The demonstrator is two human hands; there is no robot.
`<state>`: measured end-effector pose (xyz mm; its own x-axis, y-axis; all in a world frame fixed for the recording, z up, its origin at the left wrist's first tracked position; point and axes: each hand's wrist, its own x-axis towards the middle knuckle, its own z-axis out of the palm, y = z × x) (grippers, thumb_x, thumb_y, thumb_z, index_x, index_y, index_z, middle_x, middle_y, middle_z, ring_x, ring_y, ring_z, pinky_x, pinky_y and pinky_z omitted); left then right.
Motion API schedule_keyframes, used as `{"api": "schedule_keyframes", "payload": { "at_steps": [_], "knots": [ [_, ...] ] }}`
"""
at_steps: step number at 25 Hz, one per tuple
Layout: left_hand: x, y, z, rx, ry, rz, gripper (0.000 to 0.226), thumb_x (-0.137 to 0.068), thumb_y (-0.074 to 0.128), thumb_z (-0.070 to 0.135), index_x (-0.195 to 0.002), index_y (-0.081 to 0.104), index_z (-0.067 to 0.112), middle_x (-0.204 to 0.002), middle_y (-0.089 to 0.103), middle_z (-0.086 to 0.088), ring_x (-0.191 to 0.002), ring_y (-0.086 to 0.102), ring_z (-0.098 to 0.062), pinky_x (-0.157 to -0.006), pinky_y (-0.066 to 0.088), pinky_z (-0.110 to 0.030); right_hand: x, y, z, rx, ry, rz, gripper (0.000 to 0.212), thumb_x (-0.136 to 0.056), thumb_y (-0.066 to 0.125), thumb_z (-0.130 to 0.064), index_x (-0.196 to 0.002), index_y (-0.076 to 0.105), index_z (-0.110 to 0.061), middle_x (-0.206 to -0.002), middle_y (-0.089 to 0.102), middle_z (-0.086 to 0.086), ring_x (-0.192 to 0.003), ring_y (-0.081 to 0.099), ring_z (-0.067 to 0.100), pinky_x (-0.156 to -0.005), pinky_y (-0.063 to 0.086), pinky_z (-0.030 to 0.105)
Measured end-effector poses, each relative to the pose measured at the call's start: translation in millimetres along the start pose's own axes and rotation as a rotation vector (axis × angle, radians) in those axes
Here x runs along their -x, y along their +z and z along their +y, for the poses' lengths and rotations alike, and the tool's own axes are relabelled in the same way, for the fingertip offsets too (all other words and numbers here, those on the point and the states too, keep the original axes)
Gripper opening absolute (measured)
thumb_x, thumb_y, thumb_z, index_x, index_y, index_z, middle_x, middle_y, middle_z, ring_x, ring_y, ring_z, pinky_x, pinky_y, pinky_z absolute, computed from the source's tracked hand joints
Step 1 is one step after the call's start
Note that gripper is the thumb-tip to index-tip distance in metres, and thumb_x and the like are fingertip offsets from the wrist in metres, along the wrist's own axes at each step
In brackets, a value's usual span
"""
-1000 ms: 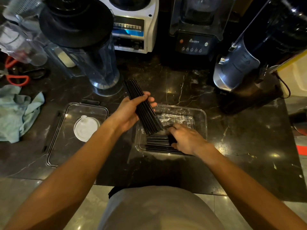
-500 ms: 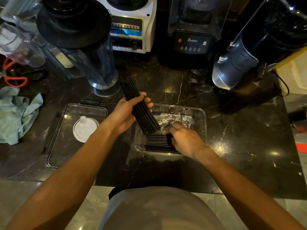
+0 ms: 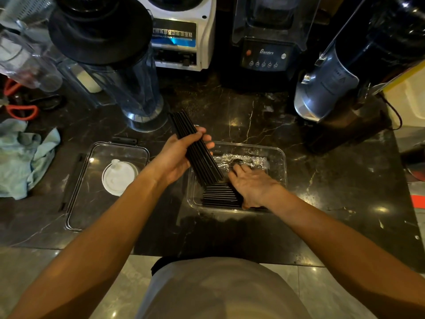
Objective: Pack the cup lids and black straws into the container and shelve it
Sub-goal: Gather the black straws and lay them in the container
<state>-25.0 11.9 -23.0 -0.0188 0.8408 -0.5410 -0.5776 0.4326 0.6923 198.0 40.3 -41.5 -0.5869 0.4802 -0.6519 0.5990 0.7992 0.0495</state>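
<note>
My left hand grips a bundle of black straws, held slanted above the left end of a clear plastic container. My right hand lies flat inside the container, palm down on a row of black straws laid along its near side. Crinkled clear wrapping fills the container's far side. A white cup lid rests on the clear container lid to the left.
Blender jars and blender bases line the back of the dark marble counter. A steel machine stands at the right. A light green cloth and red-handled scissors lie at the left.
My right hand has slid a little towards the far side over the straws in the container and flattened. The left hand keeps the bundle in about the same place.
</note>
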Motion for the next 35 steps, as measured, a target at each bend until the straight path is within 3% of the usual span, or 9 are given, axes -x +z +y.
{"api": "schedule_keyframes", "payload": {
  "at_steps": [4,11,15,20,24,28,32,35],
  "knots": [
    [-0.4,-0.3,-2.4,0.006,0.006,0.005,0.022,-0.102,0.057,0.012,-0.122,0.066,0.011,-0.106,0.076,-0.009,-0.11,0.073,-0.028,-0.1,0.056,-0.049,-3.0,4.9,-3.8,0.103,-0.042,0.075,0.076,-0.082,0.079,-0.037,-0.141,0.042,-0.007,-0.134,0.047,0.013,-0.12,0.049,0.028,-0.09,0.053,0.039],
    [-0.9,-3.0,-1.6,0.015,0.005,0.001,0.019,-0.102,0.057,0.012,-0.119,0.067,0.012,-0.105,0.075,-0.009,-0.11,0.072,-0.029,-0.102,0.054,-0.051,-4.2,9.4,-12.4,0.056,0.022,0.154,0.042,-0.091,0.064,-0.009,-0.13,0.05,-0.005,-0.12,0.061,0.012,-0.102,0.066,0.026,-0.082,0.056,0.035],
    [0.6,-0.7,2.1,0.01,0.017,0.008,0.023,-0.103,0.056,0.012,-0.124,0.065,0.01,-0.102,0.076,-0.007,-0.105,0.074,-0.026,-0.098,0.057,-0.048,-13.2,14.5,-21.1,0.085,0.153,0.146,0.038,-0.093,0.06,-0.007,-0.13,0.052,-0.002,-0.117,0.064,0.013,-0.101,0.068,0.027,-0.076,0.055,0.036],
    [3.2,1.7,5.0,0.0,0.025,0.016,0.023,-0.103,0.056,0.012,-0.123,0.065,0.009,-0.102,0.076,-0.007,-0.102,0.075,-0.025,-0.091,0.061,-0.044,-19.1,14.6,-30.4,0.147,0.253,0.13,0.044,-0.092,0.07,-0.02,-0.13,0.052,-0.004,-0.12,0.062,0.013,-0.108,0.064,0.027,-0.068,0.046,0.033],
    [4.0,3.7,4.1,0.009,0.02,0.011,0.021,-0.103,0.056,0.011,-0.122,0.065,0.009,-0.102,0.075,-0.008,-0.101,0.075,-0.025,-0.091,0.061,-0.044,-18.9,13.7,-29.9,0.138,0.226,0.107,0.048,-0.093,0.07,-0.019,-0.133,0.049,-0.004,-0.112,0.065,0.01,-0.1,0.067,0.024,-0.064,0.042,0.035],
    [6.8,2.6,5.6,0.008,0.023,0.022,0.025,-0.102,0.056,0.011,-0.126,0.063,0.007,-0.1,0.076,-0.007,-0.1,0.075,-0.025,-0.094,0.06,-0.046,-11.3,3.1,-22.6,0.102,0.158,0.107,0.032,-0.097,0.061,-0.01,-0.129,0.058,-0.009,-0.11,0.069,0.004,-0.095,0.069,0.019,-0.067,0.045,0.029],
    [10.0,1.5,7.7,0.016,0.031,0.021,0.025,-0.103,0.056,0.011,-0.127,0.062,0.007,-0.099,0.075,-0.007,-0.099,0.075,-0.024,-0.091,0.061,-0.043,-5.8,0.4,-26.5,0.244,0.003,0.106,0.029,-0.095,0.061,-0.003,-0.122,0.065,-0.011,-0.098,0.072,-0.001,-0.084,0.068,0.017,-0.064,0.041,0.028],
    [11.0,-0.1,8.6,0.014,0.043,0.023,0.02,-0.103,0.055,0.011,-0.12,0.064,0.009,-0.101,0.075,-0.008,-0.101,0.074,-0.025,-0.091,0.061,-0.044,-11.1,3.1,-25.0,0.094,0.002,0.102,0.024,-0.096,0.06,-0.016,-0.12,0.063,-0.013,-0.093,0.071,0.0,-0.082,0.068,0.019,-0.069,0.048,0.03]
  ]
}}
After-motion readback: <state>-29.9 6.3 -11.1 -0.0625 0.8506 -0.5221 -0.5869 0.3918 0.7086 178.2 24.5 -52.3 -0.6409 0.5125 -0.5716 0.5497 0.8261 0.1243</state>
